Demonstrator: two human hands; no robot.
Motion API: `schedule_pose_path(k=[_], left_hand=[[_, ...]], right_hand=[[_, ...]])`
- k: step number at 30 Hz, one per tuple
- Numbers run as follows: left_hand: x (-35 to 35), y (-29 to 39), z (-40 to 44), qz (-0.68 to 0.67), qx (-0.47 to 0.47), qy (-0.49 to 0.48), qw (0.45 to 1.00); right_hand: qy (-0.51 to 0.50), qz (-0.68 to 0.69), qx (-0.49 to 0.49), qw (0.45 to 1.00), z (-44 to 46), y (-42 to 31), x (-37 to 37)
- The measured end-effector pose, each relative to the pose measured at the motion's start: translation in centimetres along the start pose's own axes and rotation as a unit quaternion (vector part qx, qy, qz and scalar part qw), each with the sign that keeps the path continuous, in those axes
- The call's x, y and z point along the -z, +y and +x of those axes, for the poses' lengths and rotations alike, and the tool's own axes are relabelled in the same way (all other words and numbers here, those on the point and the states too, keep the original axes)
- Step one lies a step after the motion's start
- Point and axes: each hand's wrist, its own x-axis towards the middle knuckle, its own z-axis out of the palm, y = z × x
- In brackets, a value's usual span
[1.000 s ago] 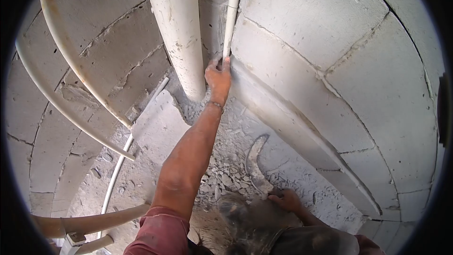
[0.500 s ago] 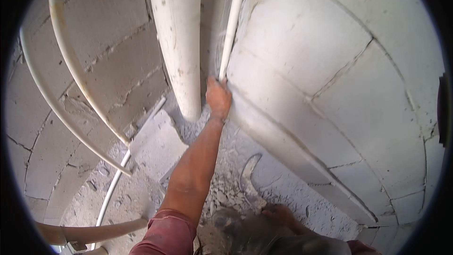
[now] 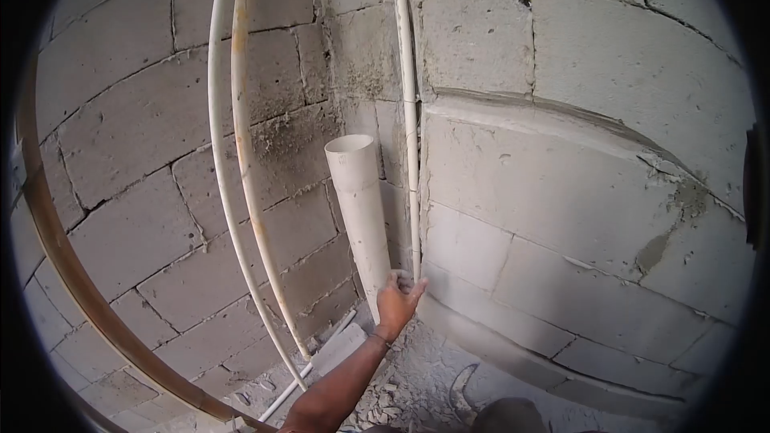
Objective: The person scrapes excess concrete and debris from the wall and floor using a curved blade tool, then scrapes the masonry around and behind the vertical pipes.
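Observation:
My left hand (image 3: 399,305), arm stretched out from below, is at the lower end of a thin white pipe (image 3: 410,144) running up the wall corner. Its fingers and thumb sit on either side of the pipe, though the contact is partly hidden. Just left of the hand stands a wide white pipe (image 3: 358,208), open at its top and tilted slightly. My right hand is out of view. Low in the picture, a dusty, curved, blade-like piece (image 3: 461,393) lies on the rubble beside a dark rounded shape (image 3: 509,417), perhaps a knee.
Block walls (image 3: 593,248) meet at the corner. Two slim pipes (image 3: 228,152) bow down the left side, with a brown curved band (image 3: 80,289) farther left. Broken rubble (image 3: 393,401), a flat slab piece (image 3: 341,349) and another thin pipe (image 3: 286,393) lie on the floor.
The view has tilted upward, showing more wall and the wide pipe's open top. My left hand is still at the thin pipe. My right hand, earlier near the curved piece, has left the view.

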Motion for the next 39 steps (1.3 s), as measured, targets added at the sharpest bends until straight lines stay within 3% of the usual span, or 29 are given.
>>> schedule_pose_path(k=[3, 7, 11, 14, 16, 20, 22, 24, 31, 35, 39], left_hand=[[3.9, 8.0, 5.1, -0.062, -0.063, 0.089, 0.992], [8.4, 16.5, 13.6, -0.012, -0.245, 0.174, 0.954], [9.9, 24.8, 24.0, -0.127, -0.243, 0.183, 0.944], [9.1, 27.5, 30.0, -0.138, -0.196, 0.190, 0.952], [8.7, 28.3, 32.0, -0.085, -0.113, 0.159, 0.977], [7.7, 29.5, 31.3, 0.063, -0.075, 0.280, 0.955], [7.4, 28.8, 31.7, 0.063, -0.087, 0.273, 0.956], [7.5, 28.6, 31.7, 0.157, -0.026, 0.196, 0.968], [9.6, 27.3, 33.8, 0.234, -0.139, 0.094, 0.958], [9.6, 26.3, 34.0, 0.197, -0.201, 0.142, 0.949], [10.4, 26.5, 34.5, 0.179, -0.224, 0.092, 0.954]], right_hand=[[-0.001, 0.001, 0.015, 1.000, 0.3, -2.0, 1.1], [-0.005, 0.005, 0.028, 1.000, 0.8, -3.2, 1.7], [-0.008, 0.010, 0.035, 0.999, 1.1, -3.7, 2.1], [-0.010, 0.015, 0.036, 0.999, 1.4, -3.9, 2.7], [-0.011, 0.017, 0.037, 0.999, 1.6, -3.8, 3.1], [-0.012, 0.021, 0.037, 0.999, 1.7, -3.7, 3.5], [-0.011, 0.022, 0.038, 0.999, 1.8, -3.8, 3.6], [-0.009, 0.023, 0.038, 0.999, 1.8, -3.8, 3.9], [-0.006, 0.023, 0.038, 0.999, 1.6, -4.3, 3.7], [0.000, 0.025, 0.037, 0.999, 1.3, -4.0, 3.1], [-0.006, 0.033, 0.033, 0.999, -0.5, -1.9, 1.8]])
